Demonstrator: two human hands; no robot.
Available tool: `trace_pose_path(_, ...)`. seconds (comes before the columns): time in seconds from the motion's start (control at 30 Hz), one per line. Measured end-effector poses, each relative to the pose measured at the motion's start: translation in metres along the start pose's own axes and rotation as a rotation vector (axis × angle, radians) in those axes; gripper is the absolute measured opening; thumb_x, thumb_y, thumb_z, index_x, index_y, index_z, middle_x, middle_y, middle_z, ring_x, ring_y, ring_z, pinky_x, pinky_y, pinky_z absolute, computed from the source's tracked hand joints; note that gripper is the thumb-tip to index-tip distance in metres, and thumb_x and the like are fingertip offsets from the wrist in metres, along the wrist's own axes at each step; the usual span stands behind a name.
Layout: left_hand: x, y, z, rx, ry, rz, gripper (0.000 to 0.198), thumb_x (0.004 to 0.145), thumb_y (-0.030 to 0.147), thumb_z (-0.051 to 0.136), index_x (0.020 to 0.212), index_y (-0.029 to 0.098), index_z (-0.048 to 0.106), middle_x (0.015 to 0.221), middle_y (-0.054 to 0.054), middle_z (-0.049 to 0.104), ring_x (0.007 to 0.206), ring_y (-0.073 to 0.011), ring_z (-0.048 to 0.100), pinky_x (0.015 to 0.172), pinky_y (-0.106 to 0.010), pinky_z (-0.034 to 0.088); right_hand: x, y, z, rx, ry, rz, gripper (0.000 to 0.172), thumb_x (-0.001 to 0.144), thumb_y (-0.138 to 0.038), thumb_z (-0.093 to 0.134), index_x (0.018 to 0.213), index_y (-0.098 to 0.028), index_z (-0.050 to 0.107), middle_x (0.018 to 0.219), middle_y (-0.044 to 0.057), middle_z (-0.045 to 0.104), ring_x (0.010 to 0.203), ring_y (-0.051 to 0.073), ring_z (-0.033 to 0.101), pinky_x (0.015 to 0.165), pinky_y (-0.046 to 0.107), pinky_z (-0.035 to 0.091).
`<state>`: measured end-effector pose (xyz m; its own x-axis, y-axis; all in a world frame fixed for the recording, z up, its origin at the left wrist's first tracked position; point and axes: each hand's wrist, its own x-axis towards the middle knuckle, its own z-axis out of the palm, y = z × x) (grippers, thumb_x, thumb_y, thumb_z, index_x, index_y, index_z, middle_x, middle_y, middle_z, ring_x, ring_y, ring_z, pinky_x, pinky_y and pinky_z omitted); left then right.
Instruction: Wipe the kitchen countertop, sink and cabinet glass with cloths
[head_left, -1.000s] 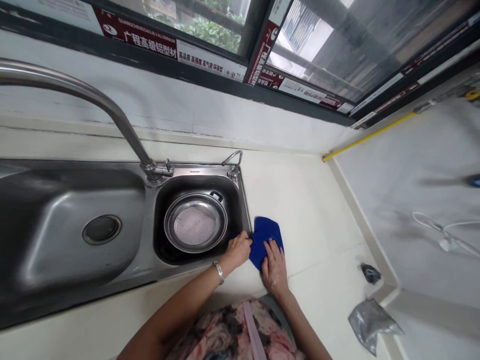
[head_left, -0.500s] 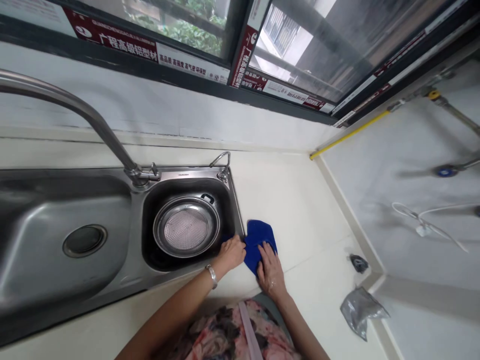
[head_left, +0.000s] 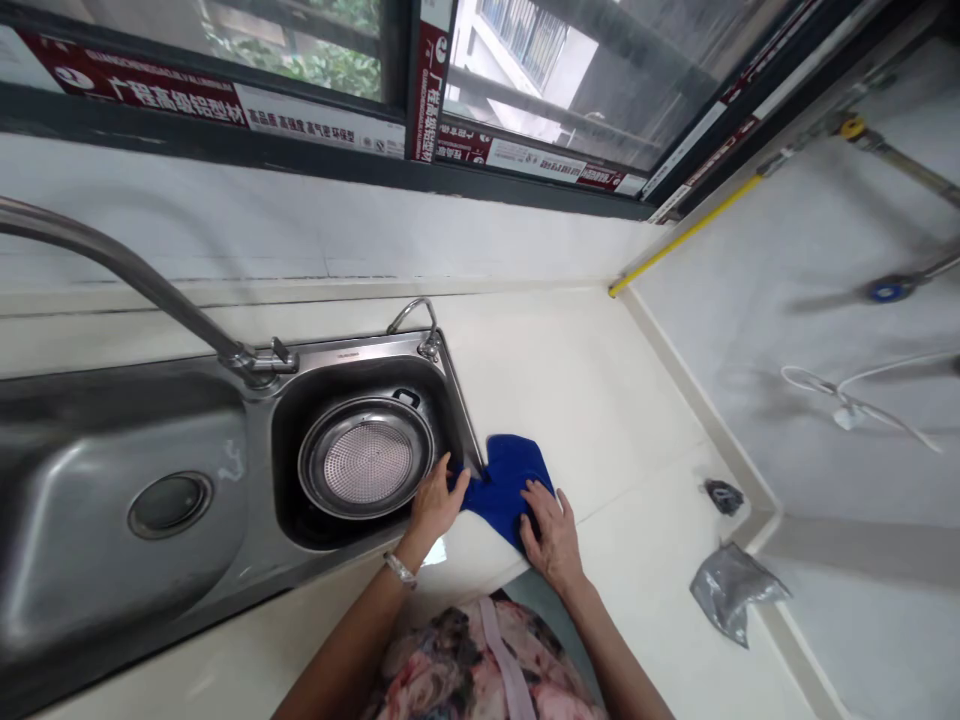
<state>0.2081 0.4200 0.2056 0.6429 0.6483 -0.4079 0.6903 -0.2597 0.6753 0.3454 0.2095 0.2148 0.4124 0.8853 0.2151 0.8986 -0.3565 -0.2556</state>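
Note:
A blue cloth (head_left: 514,478) lies on the white counter to the right of the sink, and a narrow end of it reaches over the sink's edge. My right hand (head_left: 553,535) rests on the cloth's right part, fingers spread. At the sink's front right corner is my left hand (head_left: 435,505), thumb and fingers apart, beside the cloth's narrow end; whether it touches the cloth I cannot tell. A round metal pan (head_left: 367,458) with a perforated-looking bottom sits in the right basin (head_left: 289,470), close to my left fingers. A black handle (head_left: 406,398) shows behind it.
A larger basin (head_left: 45,500) with a drain lies to the left. A tall faucet (head_left: 180,310) and a small curved spout (head_left: 429,330) stand at the sink's back. Grey plastic bag (head_left: 739,590) and black crumpled bag (head_left: 724,496) lie at right, near the wall.
My left hand has come off its closed hold on the cloth and moved left over the basin, fingers now apart. The right hand stays on the cloth. The view has shifted slightly.

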Motion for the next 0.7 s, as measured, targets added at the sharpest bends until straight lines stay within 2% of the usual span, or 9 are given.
trace_pose_path(0.07,0.005,-0.006,-0.002,0.011,-0.026,0.002,0.055,0.099,0.049,0.047,0.134,0.008,0.06,0.124,-0.022,0.069,0.123,-0.0339,0.062,0.108,-0.044,0.046,0.007,-0.004,0.001,0.011,0.045,0.053,0.035,0.103,-0.025,0.046,0.136,-0.021,0.059,0.135,0.013,0.069,0.129,0.028,0.063,0.114,0.057,0.043)
trace_pose_path(0.13,0.007,-0.01,-0.006,0.016,-0.044,0.026,0.042,0.095,0.046,0.055,0.112,0.01,0.07,0.116,-0.022,0.071,0.119,-0.0365,0.063,0.106,-0.046,0.045,0.014,-0.009,0.003,0.03,0.075,0.115,0.041,0.104,-0.03,0.047,0.143,-0.019,0.054,0.132,0.014,0.07,0.122,0.028,0.066,0.106,0.052,0.051)
trace_pose_path(0.23,0.004,-0.012,-0.013,-0.024,-0.041,0.08,0.024,0.093,0.038,0.059,0.094,0.017,0.07,0.107,-0.015,0.073,0.113,-0.0313,0.064,0.104,-0.041,0.045,0.024,-0.013,0.007,0.029,0.078,0.186,0.052,0.103,-0.036,0.048,0.153,-0.019,0.045,0.137,0.016,0.065,0.122,0.03,0.064,0.1,0.051,0.055)
trace_pose_path(0.3,0.001,-0.01,-0.019,-0.07,-0.012,0.091,0.019,0.093,0.036,0.058,0.089,0.019,0.066,0.098,-0.011,0.071,0.104,-0.0287,0.065,0.1,-0.04,0.045,0.029,-0.015,0.008,0.005,0.076,0.215,0.051,0.103,-0.036,0.047,0.151,-0.02,0.047,0.138,0.017,0.064,0.121,0.031,0.063,0.098,0.053,0.055)
trace_pose_path(0.4,-0.001,-0.002,-0.028,-0.176,0.071,0.047,0.021,0.095,0.039,0.056,0.091,0.019,0.062,0.085,-0.008,0.067,0.089,-0.027,0.065,0.091,-0.04,0.046,0.031,-0.02,0.005,0.003,0.067,0.225,0.052,0.101,-0.037,0.047,0.151,-0.02,0.047,0.137,0.018,0.062,0.121,0.033,0.062,0.096,0.054,0.055)
trace_pose_path(0.5,0.0,0.012,-0.034,-0.362,0.113,0.007,0.027,0.092,0.047,0.061,0.094,0.02,0.061,0.081,-0.005,0.064,0.082,-0.0235,0.064,0.081,-0.036,0.047,0.024,-0.033,0.0,0.059,0.079,0.178,0.063,0.1,-0.041,0.05,0.158,-0.02,0.036,0.149,0.019,0.054,0.135,0.033,0.054,0.105,0.057,0.05)
trace_pose_path(0.6,0.007,0.028,-0.036,-0.632,0.047,-0.048,0.035,0.09,0.054,0.059,0.103,0.021,0.06,0.074,0.0,0.061,0.063,-0.0168,0.059,0.06,-0.028,0.045,0.011,-0.046,0.002,0.06,0.072,0.097,0.073,0.097,-0.048,0.057,0.159,-0.017,0.032,0.157,0.021,0.046,0.145,0.035,0.045,0.118,0.063,0.036)
trace_pose_path(0.7,0.024,0.046,-0.035,-0.895,-0.021,-0.123,0.041,0.089,0.054,0.059,0.109,0.019,0.06,0.068,0.003,0.055,0.051,-0.0105,0.051,0.048,-0.022,0.039,0.002,-0.046,0.011,0.011,0.071,0.026,0.067,0.096,-0.042,0.059,0.154,-0.016,0.039,0.156,0.02,0.048,0.147,0.035,0.043,0.122,0.064,0.029)
